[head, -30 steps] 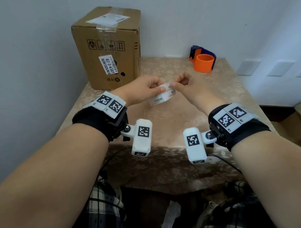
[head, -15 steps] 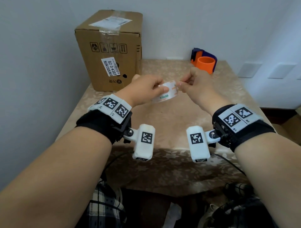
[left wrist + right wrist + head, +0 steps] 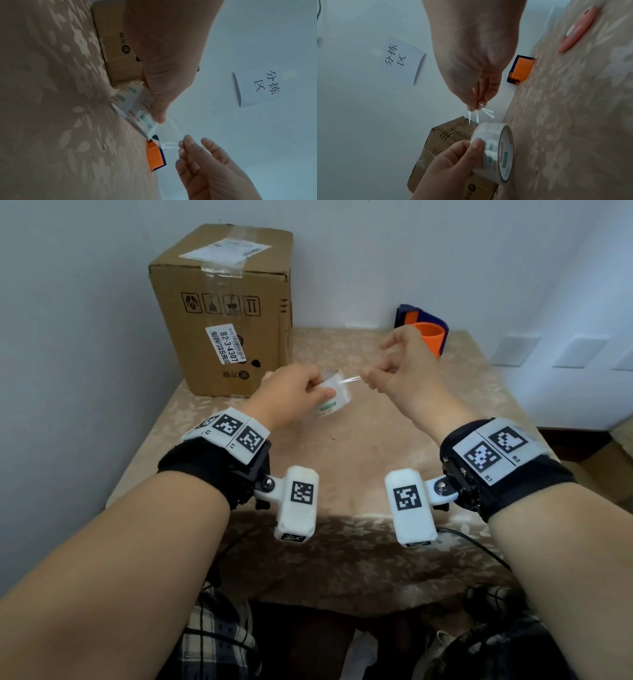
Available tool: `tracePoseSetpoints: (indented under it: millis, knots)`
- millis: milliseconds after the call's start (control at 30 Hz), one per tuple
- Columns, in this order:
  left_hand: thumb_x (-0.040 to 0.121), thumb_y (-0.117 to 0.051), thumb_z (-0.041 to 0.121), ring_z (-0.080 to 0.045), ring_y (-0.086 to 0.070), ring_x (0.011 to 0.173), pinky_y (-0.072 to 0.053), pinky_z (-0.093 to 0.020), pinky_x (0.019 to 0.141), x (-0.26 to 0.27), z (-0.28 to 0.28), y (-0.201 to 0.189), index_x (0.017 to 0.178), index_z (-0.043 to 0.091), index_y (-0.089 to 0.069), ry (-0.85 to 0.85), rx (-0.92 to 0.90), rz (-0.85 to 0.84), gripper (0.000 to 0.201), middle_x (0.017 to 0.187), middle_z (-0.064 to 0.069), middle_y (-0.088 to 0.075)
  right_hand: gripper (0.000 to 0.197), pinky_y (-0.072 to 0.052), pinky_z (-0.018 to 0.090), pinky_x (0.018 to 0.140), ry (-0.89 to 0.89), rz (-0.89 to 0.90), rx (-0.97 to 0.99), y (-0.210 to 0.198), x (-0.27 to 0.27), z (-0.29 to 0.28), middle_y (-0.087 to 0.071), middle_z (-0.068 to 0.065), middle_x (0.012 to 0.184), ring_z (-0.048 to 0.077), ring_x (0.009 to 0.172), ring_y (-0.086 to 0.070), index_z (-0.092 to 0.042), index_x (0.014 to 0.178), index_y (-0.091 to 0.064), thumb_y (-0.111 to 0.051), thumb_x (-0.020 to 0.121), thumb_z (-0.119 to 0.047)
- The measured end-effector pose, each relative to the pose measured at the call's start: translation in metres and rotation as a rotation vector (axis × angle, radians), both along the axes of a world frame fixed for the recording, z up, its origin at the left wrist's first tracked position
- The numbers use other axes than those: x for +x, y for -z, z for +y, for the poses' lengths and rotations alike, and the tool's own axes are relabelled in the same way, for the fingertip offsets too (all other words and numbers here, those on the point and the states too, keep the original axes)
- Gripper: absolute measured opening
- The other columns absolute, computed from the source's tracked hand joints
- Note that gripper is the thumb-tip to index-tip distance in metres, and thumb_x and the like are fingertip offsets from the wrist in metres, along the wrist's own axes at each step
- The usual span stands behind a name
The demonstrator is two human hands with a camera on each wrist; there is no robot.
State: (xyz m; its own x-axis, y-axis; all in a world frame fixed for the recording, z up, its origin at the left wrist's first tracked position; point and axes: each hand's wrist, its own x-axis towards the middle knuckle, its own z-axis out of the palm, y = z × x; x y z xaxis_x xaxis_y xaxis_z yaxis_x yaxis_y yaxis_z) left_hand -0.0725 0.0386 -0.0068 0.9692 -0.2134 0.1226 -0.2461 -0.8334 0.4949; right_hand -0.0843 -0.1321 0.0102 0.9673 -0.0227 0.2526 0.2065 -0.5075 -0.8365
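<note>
While the left hand [image 3: 291,396] clasps the tape roll [image 3: 329,406] mid-frame, the right hand [image 3: 401,373] pinches its peeled strip [image 3: 349,380], stretched rightward.

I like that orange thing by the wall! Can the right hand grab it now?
Probably not yet: the right hand pinches the tape strip. The orange thing sits behind it with nothing between.
</note>
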Motion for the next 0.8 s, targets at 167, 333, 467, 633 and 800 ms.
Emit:
tracePoseSetpoints:
  millis: [167,333,467,633,800]
  knots:
    - [0.091,-0.058,0.021,-0.012,-0.05,0.069,-0.042,-0.027,0.062,-0.002,-0.004,-0.003,0.113,0.015,-0.056,0.05,-0.163,0.007,0.023,0.076,0.006,-0.051,0.02,-0.05,0.043,0.082,-0.091,-0.022,-0.131,-0.005,0.0,-0.001,-0.063,0.011,0.087,0.023,0.078,-0.056,-0.017,0.079,-0.061,-0.054,0.086,0.001]
    - [0.092,-0.055,0.016,-0.002,-0.049,0.07,-0.04,-0.018,0.061,-0.003,-0.007,-0.004,0.113,0.02,-0.056,0.067,-0.228,0.011,0.022,0.096,0.004,-0.053,0.021,-0.045,0.026,0.077,-0.109,-0.073,-0.313,-0.008,0.001,-0.002,-0.065,0.004,0.094,0.014,0.083,-0.056,-0.01,0.1,-0.071,-0.056,0.086,-0.006]
    - [0.092,-0.057,0.02,-0.012,-0.051,0.081,-0.039,-0.022,0.065,-0.003,-0.007,-0.004,0.111,0.019,-0.059,0.032,-0.215,-0.002,0.019,0.105,0.002,-0.054,0.022,-0.043,0.02,0.077,-0.127,-0.11,-0.378,-0.008,0.0,-0.001,-0.055,-0.005,0.093,0.007,0.085,-0.05,-0.013,0.108,-0.068,-0.057,0.089,-0.01]
    - [0.092,-0.057,0.022,-0.012,-0.049,0.085,-0.039,-0.019,0.064,0.0,-0.008,-0.005,0.111,0.017,-0.059,-0.029,-0.25,-0.03,0.021,0.093,0.007,-0.05,0.024,-0.037,0.007,0.068,-0.146,-0.166,-0.359,-0.016,-0.003,0.009,-0.067,0.005,0.107,0.004,0.083,-0.048,-0.012,0.109,-0.069,-0.054,0.091,-0.008]
    - [0.092,-0.056,0.021,-0.016,-0.055,0.089,-0.041,-0.026,0.072,0.003,-0.013,-0.007,0.111,0.012,-0.059,-0.07,-0.254,-0.059,0.022,0.095,0.001,-0.057,0.028,-0.039,0.011,0.065,-0.183,-0.171,-0.404,-0.024,-0.009,0.021,-0.071,0.009,0.107,0.01,0.078,-0.053,-0.01,0.107,-0.071,-0.051,0.09,-0.001]
